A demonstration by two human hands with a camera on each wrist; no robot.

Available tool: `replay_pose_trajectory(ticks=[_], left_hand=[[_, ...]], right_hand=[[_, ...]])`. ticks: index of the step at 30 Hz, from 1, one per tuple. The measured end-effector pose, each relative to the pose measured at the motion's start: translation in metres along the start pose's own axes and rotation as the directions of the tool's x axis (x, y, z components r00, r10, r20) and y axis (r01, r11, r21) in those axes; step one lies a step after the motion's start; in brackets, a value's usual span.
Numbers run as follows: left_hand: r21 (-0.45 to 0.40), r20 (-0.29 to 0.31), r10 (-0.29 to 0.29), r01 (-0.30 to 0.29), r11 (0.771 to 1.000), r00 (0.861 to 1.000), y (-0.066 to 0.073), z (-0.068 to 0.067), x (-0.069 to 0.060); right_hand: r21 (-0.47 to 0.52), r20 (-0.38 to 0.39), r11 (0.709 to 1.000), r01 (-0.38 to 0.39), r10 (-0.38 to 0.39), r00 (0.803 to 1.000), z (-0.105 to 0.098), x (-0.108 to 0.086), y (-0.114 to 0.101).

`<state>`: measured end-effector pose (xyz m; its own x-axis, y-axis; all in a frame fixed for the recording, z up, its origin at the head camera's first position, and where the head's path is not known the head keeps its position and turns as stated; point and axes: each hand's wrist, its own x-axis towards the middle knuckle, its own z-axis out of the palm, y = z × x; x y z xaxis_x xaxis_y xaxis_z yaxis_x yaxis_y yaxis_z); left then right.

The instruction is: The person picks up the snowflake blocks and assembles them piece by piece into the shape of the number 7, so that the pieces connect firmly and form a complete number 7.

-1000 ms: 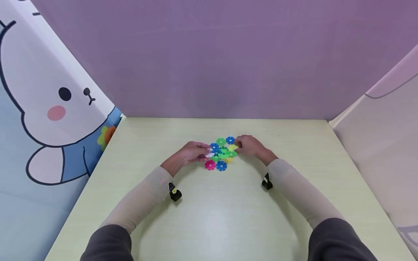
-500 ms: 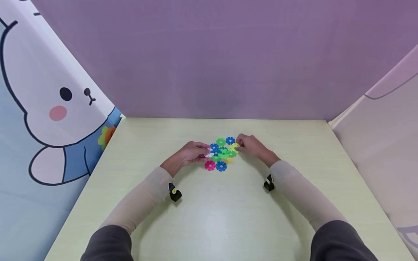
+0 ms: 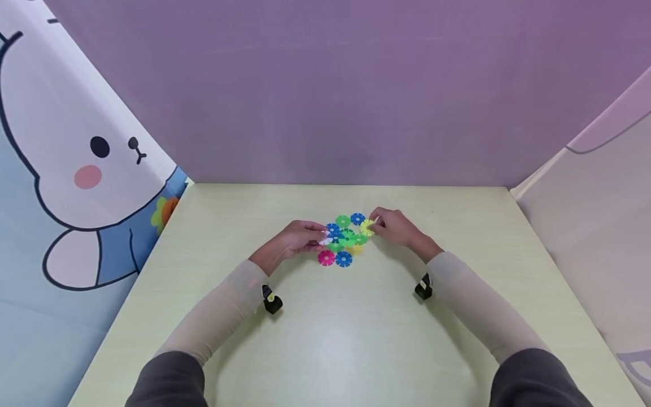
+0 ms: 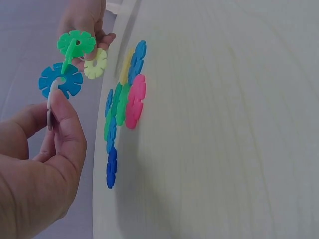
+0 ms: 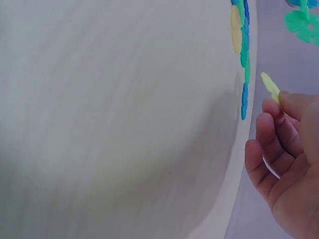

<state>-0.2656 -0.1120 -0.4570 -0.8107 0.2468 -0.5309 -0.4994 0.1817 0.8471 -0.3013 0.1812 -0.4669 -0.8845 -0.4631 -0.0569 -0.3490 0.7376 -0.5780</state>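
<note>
My left hand [image 3: 297,238] pinches a white notched snowflake disc [image 4: 50,112], seen edge-on in the left wrist view. A blue disc [image 4: 72,84] is slotted to it, with green discs [image 4: 76,42] joined beyond, all raised off the table. Between thumb and finger, my right hand [image 3: 399,227] holds a pale yellow snowflake disc [image 5: 271,88]. In the right wrist view that disc is apart from the green disc [image 5: 304,26] of the joined piece. The other right fingers are loosely bent.
Loose snowflake discs lie on the table [image 3: 325,339] beneath the hands, among them a pink disc [image 3: 326,258], a blue disc [image 3: 343,259] and a green disc [image 3: 343,221]. A purple wall [image 3: 335,102] rises behind the table's far edge.
My right hand has moved a little to the right with the yellow disc, away from the joined discs. My left hand has stayed almost still.
</note>
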Motion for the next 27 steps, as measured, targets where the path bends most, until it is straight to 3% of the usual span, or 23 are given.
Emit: replay_pose_trajectory(ticks=[14, 27], left_hand=[[-0.037, 0.009, 0.019, -0.019, 0.999, 1.0, 0.0, 0.0, 0.0], [-0.03, 0.0, 0.018, -0.018, 0.999, 1.0, 0.0, 0.0, 0.0]], right_hand=[[0.179, -0.007, 0.983, -0.024, 0.026, 1.0, -0.002, -0.021, 0.007], [0.361, 0.054, 0.929, -0.08, 0.064, 0.996, -0.004, -0.037, 0.005]])
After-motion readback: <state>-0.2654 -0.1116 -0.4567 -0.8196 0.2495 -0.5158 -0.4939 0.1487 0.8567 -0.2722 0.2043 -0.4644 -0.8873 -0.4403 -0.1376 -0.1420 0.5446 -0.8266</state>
